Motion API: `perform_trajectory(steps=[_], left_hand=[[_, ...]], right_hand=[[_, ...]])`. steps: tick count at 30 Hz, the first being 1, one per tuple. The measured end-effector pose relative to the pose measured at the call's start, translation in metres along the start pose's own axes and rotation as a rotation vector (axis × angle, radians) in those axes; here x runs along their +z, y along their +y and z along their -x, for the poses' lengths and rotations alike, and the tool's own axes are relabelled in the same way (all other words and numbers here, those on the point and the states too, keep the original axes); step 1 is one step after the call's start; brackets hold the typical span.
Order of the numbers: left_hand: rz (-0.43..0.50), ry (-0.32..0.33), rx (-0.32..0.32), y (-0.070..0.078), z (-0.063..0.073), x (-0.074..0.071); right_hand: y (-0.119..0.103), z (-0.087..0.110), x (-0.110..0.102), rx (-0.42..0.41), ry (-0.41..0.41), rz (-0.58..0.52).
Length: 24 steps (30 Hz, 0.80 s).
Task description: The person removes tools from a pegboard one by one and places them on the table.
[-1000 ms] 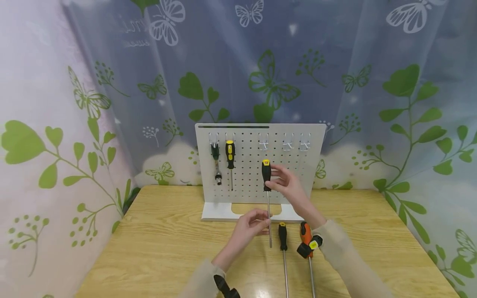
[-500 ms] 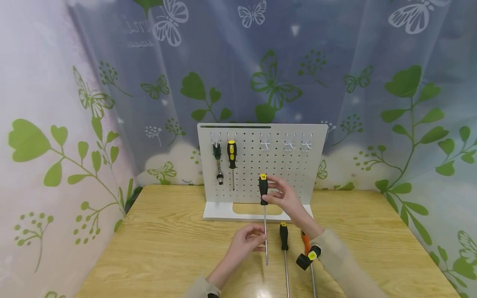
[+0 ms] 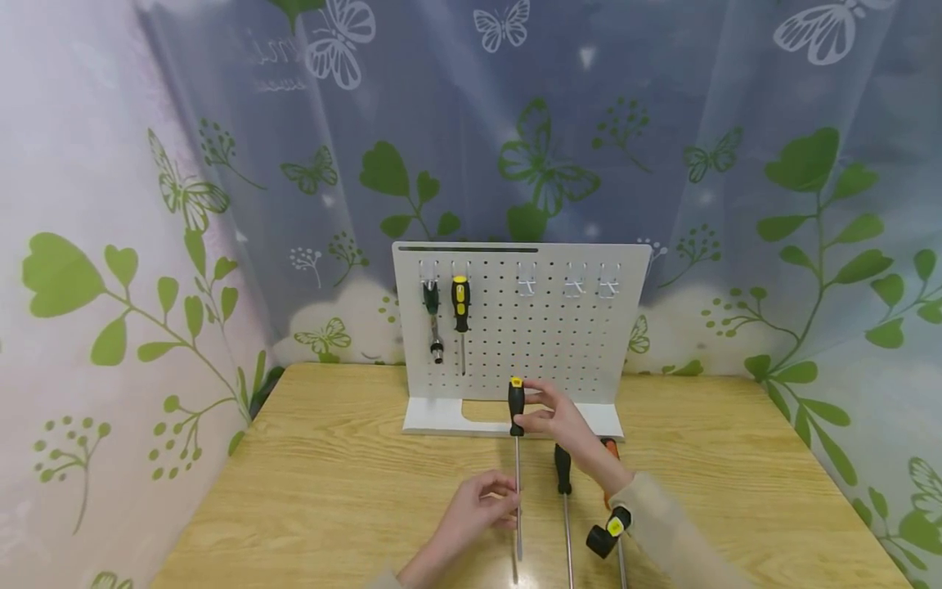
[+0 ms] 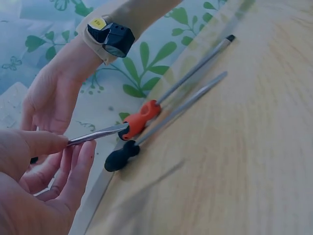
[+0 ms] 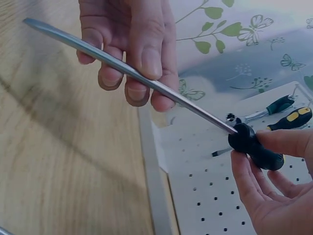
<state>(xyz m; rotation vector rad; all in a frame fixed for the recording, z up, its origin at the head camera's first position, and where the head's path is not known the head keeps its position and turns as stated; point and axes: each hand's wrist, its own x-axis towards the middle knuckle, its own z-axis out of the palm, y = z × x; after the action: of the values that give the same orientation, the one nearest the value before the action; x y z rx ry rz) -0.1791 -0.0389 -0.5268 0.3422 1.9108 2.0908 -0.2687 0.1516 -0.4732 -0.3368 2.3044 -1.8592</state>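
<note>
A long flat-tip screwdriver (image 3: 517, 409) with a black handle and yellow end cap is held in front of the pegboard, handle up and tip down. My right hand (image 3: 562, 425) pinches its handle between thumb and fingers. Lower down, my left hand (image 3: 478, 511) pinches the bare metal shaft; in the right wrist view the left thumb lies across the shaft (image 5: 195, 108) with fingers behind it. Beside them on the table lies a second black-handled screwdriver (image 3: 562, 470). To its right is an orange-handled screwdriver (image 4: 142, 120), partly hidden by the right wrist in the head view.
A white pegboard (image 3: 493, 360) stands at the back of the wooden table (image 3: 316, 466). A green-handled ratchet (image 3: 431, 298) and a yellow-and-black screwdriver (image 3: 461, 304) hang at its left. Bare wire hooks (image 3: 576, 282) sit toward the right. Patterned curtains surround the table.
Both hands have come down and toward the person with the screwdriver, from in front of the pegboard to lower over the table. The grip of each hand looks the same.
</note>
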Motion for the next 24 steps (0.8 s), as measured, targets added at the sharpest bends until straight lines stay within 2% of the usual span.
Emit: perform_trajectory(steps=[9,19,24], left_hand=[[-0.033,0.022,-0.04,-0.014,0.01,-0.003],[-0.189,0.029,-0.07,-0.015,0.019,-0.001],[-0.266,0.04,-0.103,-0.015,0.02,0.002]], right_hand=[[0.026,0.003,0.008,0.015,-0.015,-0.028],[0.043,0.006,0.017,0.011,-0.046,-0.06],[0.05,0.008,0.019,0.046,-0.032,-0.056]])
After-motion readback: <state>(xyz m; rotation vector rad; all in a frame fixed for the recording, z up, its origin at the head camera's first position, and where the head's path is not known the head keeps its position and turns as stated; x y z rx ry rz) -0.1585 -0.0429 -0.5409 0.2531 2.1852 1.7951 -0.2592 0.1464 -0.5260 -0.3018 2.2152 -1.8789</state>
